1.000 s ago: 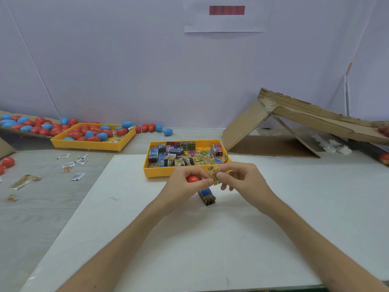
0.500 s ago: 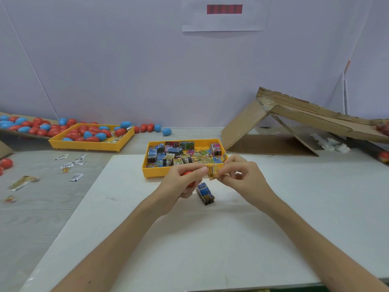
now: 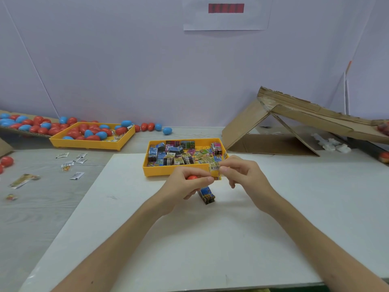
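Packet (image 3: 215,167) pinched between both hands

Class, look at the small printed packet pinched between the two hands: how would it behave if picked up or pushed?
The small printed packet looks thin and flat, so probably light and floppy. Its shiny face may be slippery; left hand and right hand pinch it. Likely slides, not rolls.

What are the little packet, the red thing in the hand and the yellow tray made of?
Packet: looks like thin glossy printed foil or film, crinkled, with a barcode. Red shell in the left hand: seemingly smooth hard plastic, slightly shiny, mostly hidden. Yellow tray: likely moulded matte plastic, with a perforated floor.
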A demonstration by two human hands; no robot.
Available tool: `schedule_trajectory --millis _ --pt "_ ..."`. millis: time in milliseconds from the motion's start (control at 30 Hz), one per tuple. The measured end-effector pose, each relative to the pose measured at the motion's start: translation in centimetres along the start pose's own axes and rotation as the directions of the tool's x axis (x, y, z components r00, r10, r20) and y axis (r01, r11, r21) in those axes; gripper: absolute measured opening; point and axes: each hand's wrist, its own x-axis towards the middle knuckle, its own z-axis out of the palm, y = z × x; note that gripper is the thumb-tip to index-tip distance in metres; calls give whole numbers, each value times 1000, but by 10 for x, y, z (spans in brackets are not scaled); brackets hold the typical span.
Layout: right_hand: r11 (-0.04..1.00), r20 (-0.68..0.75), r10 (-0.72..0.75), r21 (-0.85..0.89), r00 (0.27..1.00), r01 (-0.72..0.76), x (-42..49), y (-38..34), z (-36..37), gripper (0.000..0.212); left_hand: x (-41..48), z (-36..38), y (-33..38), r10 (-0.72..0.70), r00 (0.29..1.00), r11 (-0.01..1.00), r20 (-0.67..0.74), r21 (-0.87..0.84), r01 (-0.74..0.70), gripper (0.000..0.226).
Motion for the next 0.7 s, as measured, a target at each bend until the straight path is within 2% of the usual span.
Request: schedule_trajectory --millis 67,133,233,400,500,633,700 --pt "998 -9 -31 -46 999 31 0 -1 1 5 0 0 -1 -5 1000 1000 -1 21 5 4" --pt "998 -27 -43 -52 999 41 1 1 1 10 -1 1 -1 7 1000 1000 0 -9 -7 12" --pt "999 -82 -23 -38 996 20 2 1 -2 14 -1 0 5 46 999 993 26 -112 -43 26" --pt "1000 -121 -8 -8 993 8 2 1 -3 18 2 -5 7 19 1000 957 11 -290 -15 44" --pt "1000 -109 -12 -16 994 11 2 0 -2 22 2 -5 7 -6 1000 965 -19 -264 1 46" --pt "1000 -85 -9 -7 996 8 2 -1 -2 18 1 -3 5 42 999 978 5 -206 -40 27" --pt "1000 -77 -10 -4 997 9 1 -1 -2 16 1 -2 4 56 998 981 -4 -188 -56 35"
